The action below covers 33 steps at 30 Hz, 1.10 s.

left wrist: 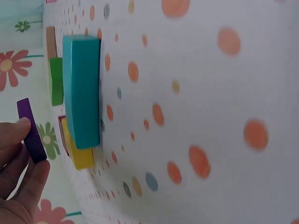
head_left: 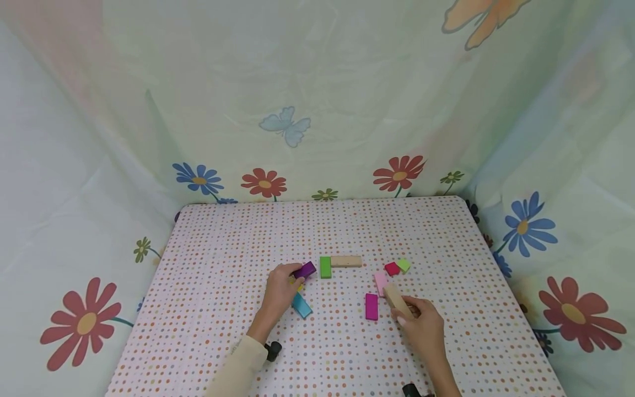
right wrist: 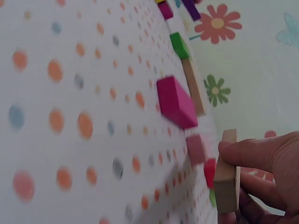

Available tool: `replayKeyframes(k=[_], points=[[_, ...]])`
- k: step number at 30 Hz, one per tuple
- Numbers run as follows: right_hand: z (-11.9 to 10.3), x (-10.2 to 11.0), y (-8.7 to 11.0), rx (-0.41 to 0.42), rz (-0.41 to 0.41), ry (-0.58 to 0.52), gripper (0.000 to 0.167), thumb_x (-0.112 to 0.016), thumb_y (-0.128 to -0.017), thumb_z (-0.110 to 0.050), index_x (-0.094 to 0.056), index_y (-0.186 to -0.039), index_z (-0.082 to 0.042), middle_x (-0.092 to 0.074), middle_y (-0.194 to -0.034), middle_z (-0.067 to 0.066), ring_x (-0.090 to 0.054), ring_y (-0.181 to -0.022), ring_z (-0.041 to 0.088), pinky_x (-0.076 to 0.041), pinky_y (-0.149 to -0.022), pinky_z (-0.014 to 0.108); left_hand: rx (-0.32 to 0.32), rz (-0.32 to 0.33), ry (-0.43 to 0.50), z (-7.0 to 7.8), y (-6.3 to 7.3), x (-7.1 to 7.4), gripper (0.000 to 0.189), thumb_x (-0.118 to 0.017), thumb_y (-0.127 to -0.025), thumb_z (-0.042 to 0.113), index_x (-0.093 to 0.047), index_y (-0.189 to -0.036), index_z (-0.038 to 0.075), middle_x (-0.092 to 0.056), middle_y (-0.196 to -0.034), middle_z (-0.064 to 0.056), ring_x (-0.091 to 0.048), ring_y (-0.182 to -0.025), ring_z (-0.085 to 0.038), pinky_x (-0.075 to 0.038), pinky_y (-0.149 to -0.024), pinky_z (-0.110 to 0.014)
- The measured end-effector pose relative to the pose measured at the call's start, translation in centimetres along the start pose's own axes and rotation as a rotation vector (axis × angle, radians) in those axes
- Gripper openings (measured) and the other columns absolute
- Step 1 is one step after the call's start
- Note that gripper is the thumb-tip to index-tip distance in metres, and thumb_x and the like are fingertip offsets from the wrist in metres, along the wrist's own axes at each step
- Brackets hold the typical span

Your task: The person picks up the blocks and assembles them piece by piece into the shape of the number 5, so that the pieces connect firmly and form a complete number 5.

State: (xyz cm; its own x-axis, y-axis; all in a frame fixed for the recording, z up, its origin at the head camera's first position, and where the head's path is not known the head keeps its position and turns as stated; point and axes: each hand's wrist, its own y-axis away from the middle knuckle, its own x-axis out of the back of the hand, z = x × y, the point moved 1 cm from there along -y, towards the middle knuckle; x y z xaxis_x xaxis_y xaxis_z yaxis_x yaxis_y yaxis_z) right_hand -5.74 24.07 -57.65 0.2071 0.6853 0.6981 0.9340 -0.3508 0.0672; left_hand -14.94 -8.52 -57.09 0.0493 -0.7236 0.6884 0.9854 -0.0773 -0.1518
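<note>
My left hand (head_left: 279,291) pinches a purple block (head_left: 306,269) between thumb and fingers. In the left wrist view the purple block (left wrist: 32,130) is held up beyond a turquoise block (left wrist: 84,93) and a yellow block (left wrist: 80,149), both on the table. A plain wooden block (head_left: 398,301) is pinched in my right hand (head_left: 424,325), tilted near a light pink block (head_left: 380,283). Left of that hand lies a magenta block (head_left: 371,306). The right wrist view shows the wooden block (right wrist: 227,179) with its end toward the camera and the thumb on one face.
At the middle of the dotted tabletop (head_left: 238,231), a green block (head_left: 325,267) lies against a second wooden block (head_left: 346,261). Farther right, a red block (head_left: 392,268) and a lime green block (head_left: 404,265) lie together. A flower-print curtain (head_left: 337,154) hangs behind the table.
</note>
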Motion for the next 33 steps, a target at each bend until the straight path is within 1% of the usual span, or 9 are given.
replayKeyframes(k=[4, 6, 11, 14, 18, 21, 24, 30, 33], points=[[-1.8, -1.2, -0.1, 0.050, -0.027, -0.024, 0.047, -0.086, -0.089, -0.018, -0.072, -0.130, 0.001, -0.069, -0.114, 0.018, -0.066, -0.101, 0.028, -0.051, -0.079, 0.025, -0.015, -0.032, -0.009, 0.8, 0.6, -0.5, 0.034, -0.081, -0.092, 0.008, -0.075, -0.126, 0.004, -0.077, -0.125, -0.014, -0.072, -0.117, -0.031, -0.060, -0.102, -0.045], [-2.5, -1.7, -0.2, 0.083, -0.033, -0.020, 0.047, -0.087, -0.088, -0.016, -0.072, -0.129, 0.002, -0.070, -0.115, 0.019, -0.067, -0.101, 0.029, -0.053, -0.080, 0.029, -0.037, -0.046, -0.011, 1.1, 0.7, -0.9, 0.033, -0.080, -0.092, 0.007, -0.076, -0.125, 0.004, -0.077, -0.124, -0.014, -0.072, -0.119, -0.031, -0.058, -0.107, -0.047], [-4.1, -3.1, -0.8, 0.134, -0.037, -0.016, 0.045, -0.088, -0.085, -0.012, -0.073, -0.124, 0.003, -0.071, -0.114, 0.020, -0.069, -0.100, 0.030, -0.055, -0.082, 0.036, -0.100, -0.086, -0.028, 1.6, 0.9, -2.0, 0.032, -0.081, -0.092, 0.006, -0.077, -0.123, 0.003, -0.078, -0.120, -0.014, -0.073, -0.113, -0.029, -0.060, -0.102, -0.044], [-4.9, -4.0, -1.1, 0.166, -0.049, -0.025, 0.044, -0.089, -0.083, -0.011, -0.075, -0.123, 0.002, -0.071, -0.111, 0.018, -0.068, -0.097, 0.028, -0.055, -0.079, 0.032, -0.125, -0.110, -0.054, 1.8, 1.1, -2.5, 0.033, -0.081, -0.090, 0.005, -0.077, -0.123, 0.002, -0.078, -0.119, -0.015, -0.074, -0.110, -0.028, -0.062, -0.095, -0.042], [-5.7, -5.2, -1.1, 0.216, -0.057, -0.027, 0.041, -0.091, -0.082, -0.009, -0.076, -0.119, 0.002, -0.071, -0.105, 0.016, -0.067, -0.091, 0.024, -0.055, -0.073, 0.026, -0.138, -0.137, -0.094, 2.0, 1.4, -2.9, 0.032, -0.081, -0.090, 0.006, -0.077, -0.122, 0.002, -0.079, -0.119, -0.015, -0.074, -0.112, -0.028, -0.062, -0.098, -0.043], [-6.1, -6.0, -1.0, 0.221, -0.064, -0.032, 0.040, -0.091, -0.081, -0.009, -0.077, -0.116, 0.003, -0.071, -0.102, 0.015, -0.067, -0.089, 0.023, -0.054, -0.072, 0.026, -0.118, -0.162, -0.094, 2.1, 1.6, -3.1, 0.031, -0.078, -0.093, 0.005, -0.076, -0.123, 0.003, -0.078, -0.121, -0.015, -0.073, -0.114, -0.028, -0.061, -0.099, -0.043], [-6.4, -6.7, -0.9, 0.203, -0.070, -0.026, 0.039, -0.091, -0.081, -0.009, -0.077, -0.115, 0.004, -0.070, -0.101, 0.015, -0.066, -0.089, 0.023, -0.054, -0.072, 0.027, -0.096, -0.186, -0.083, 2.2, 1.7, -3.2, 0.030, -0.075, -0.095, 0.003, -0.076, -0.125, 0.003, -0.077, -0.123, -0.014, -0.071, -0.117, -0.028, -0.061, -0.101, -0.043], [-6.6, -7.3, -0.8, 0.204, -0.047, -0.014, 0.037, -0.090, -0.081, -0.009, -0.077, -0.113, 0.005, -0.071, -0.100, 0.017, -0.068, -0.088, 0.024, -0.056, -0.072, 0.031, -0.115, -0.222, -0.090, 2.2, 1.6, -3.6, 0.030, -0.072, -0.097, 0.002, -0.074, -0.127, 0.001, -0.077, -0.127, -0.014, -0.070, -0.121, -0.028, -0.061, -0.102, -0.042], [-6.7, -7.8, -0.6, 0.197, -0.065, -0.002, 0.038, -0.090, -0.082, -0.010, -0.077, -0.115, 0.005, -0.070, -0.103, 0.017, -0.067, -0.089, 0.024, -0.057, -0.075, 0.033, -0.127, -0.226, -0.102, 2.0, 1.5, -3.8, 0.030, -0.072, -0.097, 0.001, -0.075, -0.127, 0.002, -0.077, -0.127, -0.013, -0.070, -0.122, -0.028, -0.061, -0.103, -0.041]])
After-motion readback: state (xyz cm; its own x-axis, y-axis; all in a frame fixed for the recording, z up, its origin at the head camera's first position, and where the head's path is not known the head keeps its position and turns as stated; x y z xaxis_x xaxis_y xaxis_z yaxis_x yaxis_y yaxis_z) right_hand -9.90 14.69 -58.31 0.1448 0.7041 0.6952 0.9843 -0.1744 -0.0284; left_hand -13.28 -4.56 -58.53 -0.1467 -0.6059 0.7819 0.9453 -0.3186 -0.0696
